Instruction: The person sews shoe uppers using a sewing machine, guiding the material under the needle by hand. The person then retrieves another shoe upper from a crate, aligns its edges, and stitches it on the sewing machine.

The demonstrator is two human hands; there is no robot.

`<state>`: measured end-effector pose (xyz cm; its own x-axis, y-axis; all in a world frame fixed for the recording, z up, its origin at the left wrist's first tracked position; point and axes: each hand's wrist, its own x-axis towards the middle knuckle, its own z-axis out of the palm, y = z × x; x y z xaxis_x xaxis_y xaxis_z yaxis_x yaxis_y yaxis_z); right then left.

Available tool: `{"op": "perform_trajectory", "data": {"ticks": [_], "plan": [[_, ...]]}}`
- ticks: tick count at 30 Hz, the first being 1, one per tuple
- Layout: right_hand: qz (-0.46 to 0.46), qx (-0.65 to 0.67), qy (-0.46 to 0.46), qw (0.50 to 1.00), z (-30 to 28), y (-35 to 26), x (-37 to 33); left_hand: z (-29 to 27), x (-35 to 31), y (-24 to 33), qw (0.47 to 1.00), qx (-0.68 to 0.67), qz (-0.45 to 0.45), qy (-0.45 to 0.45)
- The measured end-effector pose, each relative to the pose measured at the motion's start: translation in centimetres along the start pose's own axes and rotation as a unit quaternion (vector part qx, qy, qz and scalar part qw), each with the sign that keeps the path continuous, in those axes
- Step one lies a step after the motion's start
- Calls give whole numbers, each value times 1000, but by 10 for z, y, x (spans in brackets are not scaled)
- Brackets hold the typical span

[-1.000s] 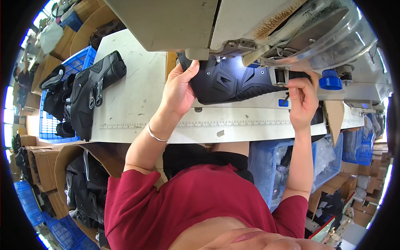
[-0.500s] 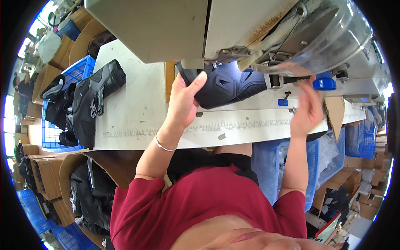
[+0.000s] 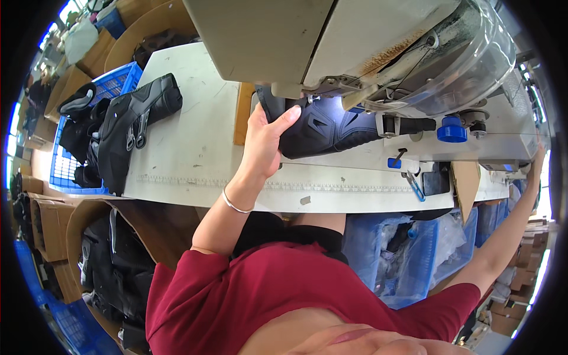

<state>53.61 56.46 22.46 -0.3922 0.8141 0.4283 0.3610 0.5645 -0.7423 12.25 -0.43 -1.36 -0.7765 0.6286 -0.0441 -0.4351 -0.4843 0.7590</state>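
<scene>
A dark moulded piece that looks like a boot upper (image 3: 325, 130) lies under the head of a sewing machine (image 3: 349, 47), lit by a small lamp. My left hand (image 3: 267, 137) grips its left edge, thumb on top and fingers underneath. My right arm stretches out to the far right, where my right hand (image 3: 539, 157) is by the end of the machine; its fingers are too small and blurred there to read. The black tail of the piece, or a strap, shows right of the presser parts, near a blue knob (image 3: 452, 129).
Several black and grey uppers (image 3: 118, 139) are piled at the table's left end, over a blue crate (image 3: 68, 157). Along the front edge lie a blue-handled tool (image 3: 415, 187) and a dark phone-like slab (image 3: 436, 181). Blue bins (image 3: 423, 254) stand below; a carton (image 3: 80, 236) is at lower left.
My right hand has left the spot beside the presser parts and moved far right to the machine's end. My left hand keeps its grip on the upper. The view has shifted slightly.
</scene>
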Motion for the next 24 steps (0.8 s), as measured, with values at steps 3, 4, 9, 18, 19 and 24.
{"op": "perform_trajectory", "data": {"ticks": [3, 4, 9, 18, 19, 24], "plan": [[-60, -86, 130, 986, 3, 60, -40, 0, -2, 2, 1000, -5, 10, 1], [-88, -129, 199, 968, 10, 88, -61, -1, -1, 0, 1000, -1, 11, -3], [-14, 320, 214, 923, 49, 83, -79, 3, 1, 1, 1000, 11, 22, -7], [-173, -283, 225, 916, 46, 112, -94, 4, -1, -4, 999, -1, 35, 13], [-114, -112, 260, 952, 57, 124, -101, 5, 0, -5, 999, 12, 43, 18], [1, 156, 198, 968, 4, 65, -52, 3, -1, -4, 998, 32, 53, 19]]}}
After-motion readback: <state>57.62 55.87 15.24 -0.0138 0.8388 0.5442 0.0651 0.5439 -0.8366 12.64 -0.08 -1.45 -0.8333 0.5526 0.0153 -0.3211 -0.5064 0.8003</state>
